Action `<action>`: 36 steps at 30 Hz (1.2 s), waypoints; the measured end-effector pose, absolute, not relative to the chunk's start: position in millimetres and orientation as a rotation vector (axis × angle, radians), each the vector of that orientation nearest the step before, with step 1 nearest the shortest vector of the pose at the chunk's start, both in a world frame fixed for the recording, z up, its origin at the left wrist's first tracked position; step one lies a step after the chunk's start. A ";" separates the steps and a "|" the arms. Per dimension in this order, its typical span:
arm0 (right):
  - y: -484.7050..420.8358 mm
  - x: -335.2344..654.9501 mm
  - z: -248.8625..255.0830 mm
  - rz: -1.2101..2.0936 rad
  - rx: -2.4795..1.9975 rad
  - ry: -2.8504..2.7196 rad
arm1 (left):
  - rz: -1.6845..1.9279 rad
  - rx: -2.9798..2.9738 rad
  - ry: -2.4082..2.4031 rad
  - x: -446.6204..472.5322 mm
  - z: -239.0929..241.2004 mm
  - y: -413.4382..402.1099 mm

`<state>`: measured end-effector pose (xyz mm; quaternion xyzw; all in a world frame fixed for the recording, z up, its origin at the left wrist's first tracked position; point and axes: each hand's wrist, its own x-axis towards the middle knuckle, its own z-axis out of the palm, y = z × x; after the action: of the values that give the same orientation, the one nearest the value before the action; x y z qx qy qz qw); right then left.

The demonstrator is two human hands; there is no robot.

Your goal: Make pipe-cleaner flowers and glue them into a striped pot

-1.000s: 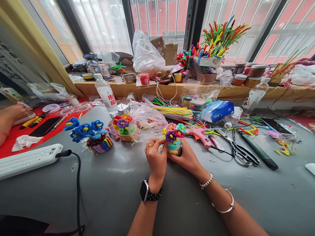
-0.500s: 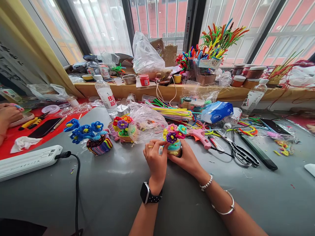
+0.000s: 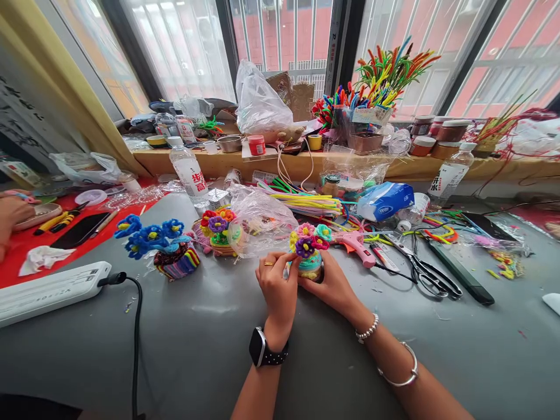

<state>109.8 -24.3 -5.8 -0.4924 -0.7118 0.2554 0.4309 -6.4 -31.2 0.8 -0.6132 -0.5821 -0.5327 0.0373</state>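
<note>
A small pot of pipe-cleaner flowers (image 3: 310, 262) stands on the grey table in front of me, with pink, red, purple, yellow and turquoise blooms over a turquoise and tan pot. My right hand (image 3: 330, 283) is wrapped round the pot's right side and base. From the left, my left hand (image 3: 277, 283) pinches at the edge of the flowers and pot; what its fingertips hold is hidden. Just beyond my hands lies a clear plastic bag (image 3: 262, 219). A pink glue gun (image 3: 356, 245) rests to the right of the pot.
Left stand a striped pot with blue flowers (image 3: 177, 262) and another flower pot (image 3: 225, 239). A white power strip (image 3: 56, 291) lies near left. Scissors (image 3: 426, 271), a dark green bar (image 3: 464, 274) and pipe cleaners (image 3: 306, 201) lie right and behind. Another person's hand (image 3: 11, 216) is at far left.
My hands and the flower pot stay almost in place. The other person's hand at far left has shifted slightly.
</note>
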 end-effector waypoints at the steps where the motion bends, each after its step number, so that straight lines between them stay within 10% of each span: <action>1: -24.4 109.9 -5.7 0.635 -1.230 -1.775 | -1.628 -1.889 -1.795 -6.4 1.1 -31.4; 36: -9.1 127.0 -7.3 0.811 -1.100 -1.854 | -1.601 -1.787 -1.775 -9.6 -13.4 -41.3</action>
<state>127.0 -9.1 -7.3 -0.4364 -0.7351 0.3216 0.4070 -9.6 -41.3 -13.4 -0.5970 -0.5929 -0.5347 0.0784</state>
